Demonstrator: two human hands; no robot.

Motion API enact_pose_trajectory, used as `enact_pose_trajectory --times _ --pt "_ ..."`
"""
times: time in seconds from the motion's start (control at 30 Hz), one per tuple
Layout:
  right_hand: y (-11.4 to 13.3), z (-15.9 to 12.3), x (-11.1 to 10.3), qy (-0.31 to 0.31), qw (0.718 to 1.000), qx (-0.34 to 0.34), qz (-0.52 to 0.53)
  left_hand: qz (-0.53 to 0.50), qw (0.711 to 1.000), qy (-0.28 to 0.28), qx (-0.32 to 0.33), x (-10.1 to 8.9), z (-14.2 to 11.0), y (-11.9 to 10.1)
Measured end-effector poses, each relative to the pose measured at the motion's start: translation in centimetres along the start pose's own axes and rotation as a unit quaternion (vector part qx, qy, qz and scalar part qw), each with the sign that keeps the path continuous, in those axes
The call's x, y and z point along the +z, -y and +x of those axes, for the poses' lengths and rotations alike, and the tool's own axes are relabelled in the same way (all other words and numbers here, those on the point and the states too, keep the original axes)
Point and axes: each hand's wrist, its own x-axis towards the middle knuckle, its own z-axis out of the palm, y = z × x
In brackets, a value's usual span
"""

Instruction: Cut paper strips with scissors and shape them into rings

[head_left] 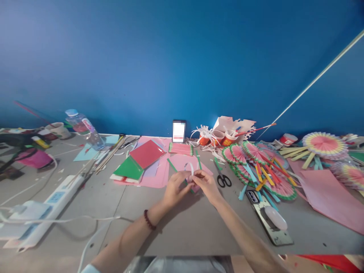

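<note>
Here, the white strip (191, 167) points lengthwise away from the fingertips (196, 177).

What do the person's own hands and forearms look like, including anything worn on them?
The left hand and right hand are bare, without gloves. A dark reddish-brown bracelet of small round beads circles the left wrist; the right wrist is unadorned. A pale blue sleeve edge shows on the left arm at the frame's bottom.
</note>
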Motion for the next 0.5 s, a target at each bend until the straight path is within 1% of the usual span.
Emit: enact_pose_trajectory --times 0.03,0.1,0.17,0.23,0.37,0.5 --pt "-0.3 -0.1 0.0 -0.002 1.0 -0.015 -0.02 -0.014 1.0 0.01 -0.01 0.2 -0.1 0.0" --pt "-0.8 -0.2 -0.2 -0.032 0.995 -0.058 -0.07 -0.046 0.998 0.022 -0.039 0.4 -0.3 0.0" --pt "-1.1 -0.5 -0.3 -0.084 0.982 -0.111 -0.127 -0.057 0.996 0.022 -0.065 0.6 -0.5 0.0" --pt "-1.1 -0.8 -0.4 -0.11 0.963 -0.162 -0.185 -0.049 0.996 0.013 -0.074 0.7 -0.6 0.0" --pt "-0.7 -1.4 -0.1 -0.093 0.929 -0.239 -0.268 -0.047 0.996 0.002 -0.072 0.6 -0.5 0.1" --pt "-0.6 -1.5 -0.1 -0.11 0.91 -0.27 -0.295 -0.057 0.995 -0.015 -0.075 0.8 -0.6 0.3"
